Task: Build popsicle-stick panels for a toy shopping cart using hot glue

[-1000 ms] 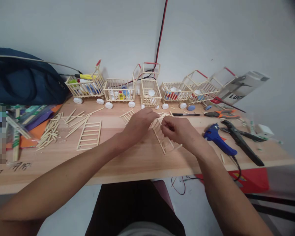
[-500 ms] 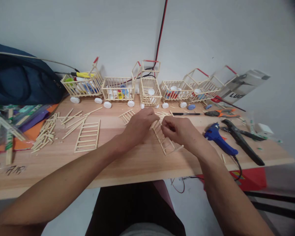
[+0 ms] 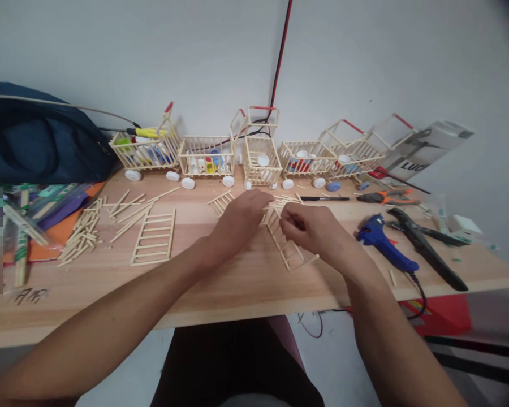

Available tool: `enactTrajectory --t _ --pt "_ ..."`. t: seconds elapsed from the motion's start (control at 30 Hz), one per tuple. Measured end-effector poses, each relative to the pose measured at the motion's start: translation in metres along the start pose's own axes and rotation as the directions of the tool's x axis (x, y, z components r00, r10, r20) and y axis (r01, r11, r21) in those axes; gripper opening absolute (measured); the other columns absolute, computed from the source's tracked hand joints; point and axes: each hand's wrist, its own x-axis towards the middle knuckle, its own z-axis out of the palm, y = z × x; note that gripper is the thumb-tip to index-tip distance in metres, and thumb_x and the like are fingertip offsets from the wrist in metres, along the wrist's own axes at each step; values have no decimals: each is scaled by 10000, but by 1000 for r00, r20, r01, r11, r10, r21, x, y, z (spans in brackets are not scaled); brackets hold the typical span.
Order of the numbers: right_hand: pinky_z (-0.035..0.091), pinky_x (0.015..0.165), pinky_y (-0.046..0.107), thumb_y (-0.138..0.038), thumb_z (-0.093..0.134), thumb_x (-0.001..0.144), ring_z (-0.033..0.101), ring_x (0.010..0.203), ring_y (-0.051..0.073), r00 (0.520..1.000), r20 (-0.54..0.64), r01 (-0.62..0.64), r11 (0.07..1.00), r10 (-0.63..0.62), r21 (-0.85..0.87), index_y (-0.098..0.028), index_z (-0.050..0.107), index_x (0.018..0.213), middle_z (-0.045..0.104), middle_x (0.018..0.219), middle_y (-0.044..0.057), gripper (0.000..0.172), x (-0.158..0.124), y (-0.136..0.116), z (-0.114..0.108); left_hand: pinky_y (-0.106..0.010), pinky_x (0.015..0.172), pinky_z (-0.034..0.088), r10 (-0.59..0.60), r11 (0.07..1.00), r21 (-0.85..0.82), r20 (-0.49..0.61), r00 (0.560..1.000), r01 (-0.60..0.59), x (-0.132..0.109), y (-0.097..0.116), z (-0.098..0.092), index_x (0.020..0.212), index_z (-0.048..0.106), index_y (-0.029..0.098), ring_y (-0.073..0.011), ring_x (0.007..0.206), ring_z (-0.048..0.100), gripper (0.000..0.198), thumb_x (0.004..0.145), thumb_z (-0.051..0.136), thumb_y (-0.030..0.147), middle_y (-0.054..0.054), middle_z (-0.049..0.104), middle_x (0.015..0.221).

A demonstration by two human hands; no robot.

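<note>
In the head view, a small ladder-like wooden stick frame (image 3: 285,249) stands partly raised between my two hands. My left hand (image 3: 244,217) is closed at its far end, with the fingertips pressed on the sticks there. On the other side, my right hand (image 3: 307,223) has its fingers curled in a pinch at the frame's right part and hides some of its rungs. A smaller stick frame (image 3: 220,202) lies flat just beyond my left hand, partly covered by it. Further left, another ladder-like frame (image 3: 153,237) rests on the table.
Several miniature stick shopping carts (image 3: 206,155) line the wall. Loose cut sticks (image 3: 80,234) lie left; a few more (image 3: 286,199) lie beyond my hands. To the right are a blue glue gun (image 3: 385,243), black-handled cutters (image 3: 424,249), orange-handled pliers (image 3: 385,196) and a pen (image 3: 324,198).
The camera view has shifted slightly. Both hands stay at the stick frame in nearly the same pose, with no clear movement of the frame.
</note>
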Motion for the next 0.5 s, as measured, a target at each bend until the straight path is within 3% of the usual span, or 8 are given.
enactTrajectory --t 0.3,0.5 --pt "264 520 239 -209 520 823 411 525 93 1000 22 -7 997 5 78 -187 527 672 511 554 -36 153 1 1 0 -311 779 490 -18 1000 22 68 998 17 1 -1 -4 837 645 146 -180 865 617 156 905 506 125 -58 676 878" --pt "271 517 235 -183 531 789 388 509 86 1000 -3 8 990 -8 141 -189 521 671 486 545 -46 118 6 5 6 -308 781 515 -80 996 43 -6 997 80 0 1 -6 1008 625 153 -181 868 645 144 896 536 142 -70 702 938"
